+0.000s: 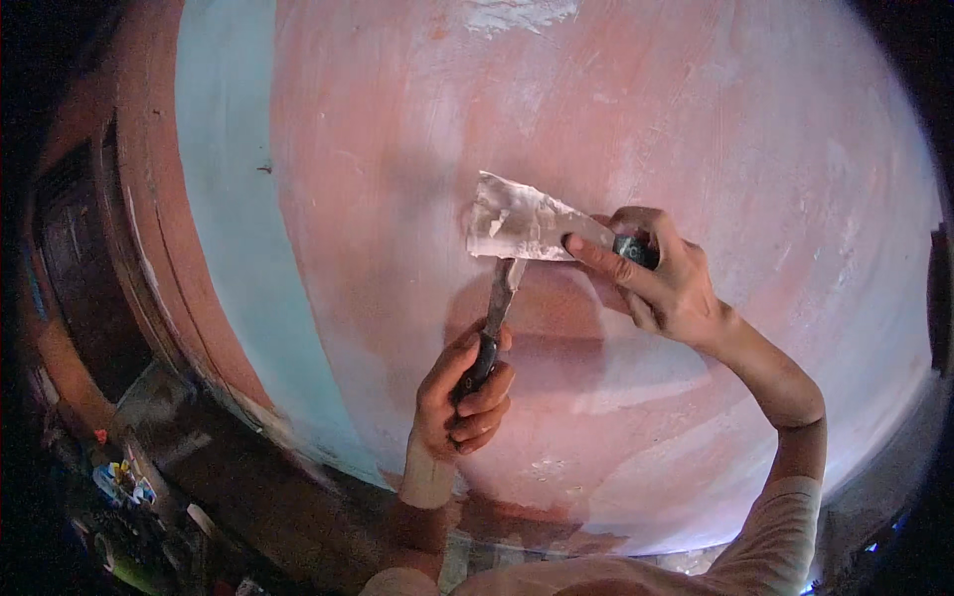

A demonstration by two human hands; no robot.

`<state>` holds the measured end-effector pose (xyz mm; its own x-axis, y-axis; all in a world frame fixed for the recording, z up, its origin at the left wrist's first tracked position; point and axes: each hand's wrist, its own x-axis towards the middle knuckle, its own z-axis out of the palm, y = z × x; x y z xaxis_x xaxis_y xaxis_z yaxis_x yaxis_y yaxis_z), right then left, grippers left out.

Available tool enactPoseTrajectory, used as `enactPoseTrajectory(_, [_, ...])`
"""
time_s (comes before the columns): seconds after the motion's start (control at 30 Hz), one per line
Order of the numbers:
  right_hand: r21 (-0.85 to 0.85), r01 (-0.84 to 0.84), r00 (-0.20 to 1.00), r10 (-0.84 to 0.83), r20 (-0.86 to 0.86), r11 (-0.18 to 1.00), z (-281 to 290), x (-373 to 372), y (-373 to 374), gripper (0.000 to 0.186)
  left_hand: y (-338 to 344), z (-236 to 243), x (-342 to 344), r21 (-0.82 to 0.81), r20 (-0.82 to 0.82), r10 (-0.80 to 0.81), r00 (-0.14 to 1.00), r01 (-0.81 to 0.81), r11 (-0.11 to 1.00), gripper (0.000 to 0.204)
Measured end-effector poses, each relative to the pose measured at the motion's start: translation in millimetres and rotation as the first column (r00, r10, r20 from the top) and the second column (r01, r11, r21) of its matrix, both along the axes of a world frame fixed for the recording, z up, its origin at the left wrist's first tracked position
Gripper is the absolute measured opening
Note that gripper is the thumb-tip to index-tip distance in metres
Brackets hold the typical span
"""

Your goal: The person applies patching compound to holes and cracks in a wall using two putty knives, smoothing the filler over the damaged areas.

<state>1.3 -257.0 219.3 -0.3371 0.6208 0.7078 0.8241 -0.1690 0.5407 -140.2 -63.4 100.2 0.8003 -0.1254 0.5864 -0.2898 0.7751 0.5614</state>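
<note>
My right hand (671, 283) grips the black handle of a wide putty knife (532, 221), with the index finger stretched along its metal blade. Pale putty is smeared over that blade, which points left. Below it, my left hand (462, 397) is wrapped round the black handle of a second putty knife (504, 293), held upright. The top of this blade meets the lower edge of the wide one; its tip is partly hidden there. Both tools are in front of a pink wall (397, 119) with whitish smears.
A light blue vertical band (234, 179) runs down the wall's left part. Farther left is a dark door (89, 268) in a frame. Assorted items (124, 482), too dim to make out, lie on the floor at lower left.
</note>
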Motion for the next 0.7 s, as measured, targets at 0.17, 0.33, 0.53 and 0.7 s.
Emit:
enactPoseTrajectory(0.17, [-0.097, 0.066, 0.998, -0.068, -0.015, 0.993, -24, 12, -14, 0.052, 10, -12, -17, -0.126, -0.008, 0.104, 0.995, -0.104, 0.987, 0.028])
enactPoseTrajectory(0.33, [0.072, 0.040, 0.991, -0.030, -0.130, 0.997, -34, 3, -31, 0.049, 10, -11, -14, -0.060, -0.041, 0.185, 0.982, -0.188, 0.980, 0.029])
enactPoseTrajectory(0.53, [0.157, -0.146, 0.969, 0.174, -0.177, 0.977, -21, -27, 3, 0.054, -1, -9, -20, -0.029, -0.137, 0.098, 0.986, -0.103, 0.994, 0.032])
enactPoseTrajectory(0.7, [0.066, -0.019, 0.966, 0.036, -0.258, 0.998, -33, -18, 5, 0.059, -1, -7, -23, -0.019, -0.040, 0.095, 0.995, -0.096, 0.995, 0.031])
